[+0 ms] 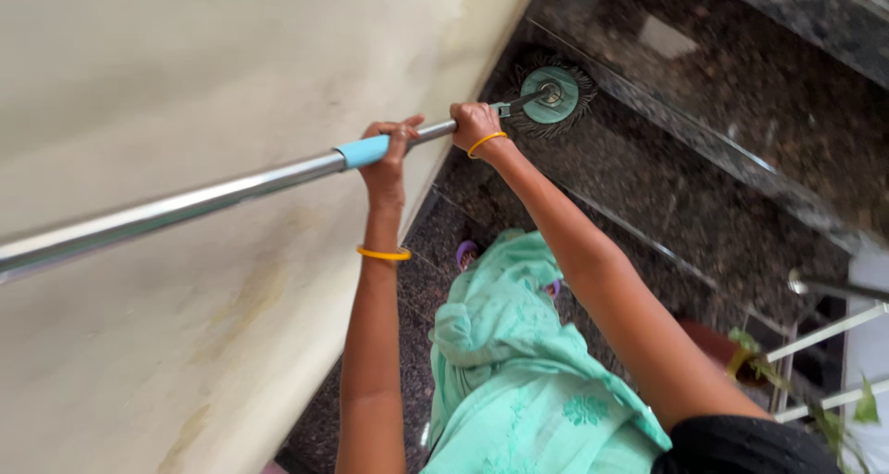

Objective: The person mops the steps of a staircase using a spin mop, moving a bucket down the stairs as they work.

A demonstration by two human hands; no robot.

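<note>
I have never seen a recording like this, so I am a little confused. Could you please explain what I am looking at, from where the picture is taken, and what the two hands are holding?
There is one picture, taken by a camera worn on a person's head and looking down, so you see that person's own arms from above. No machine is involved.

Both hands grip a long mop handle of shiny metal. The left hand holds it at a light blue sleeve; the right hand holds it further down, nearer the round teal mop head. Each wrist wears a yellow bangle.

The mop head rests on a dark speckled stone stair. A pale wall runs along the left. Below you see the person's green garment, and at the right a white railing with some plant leaves.
</note>
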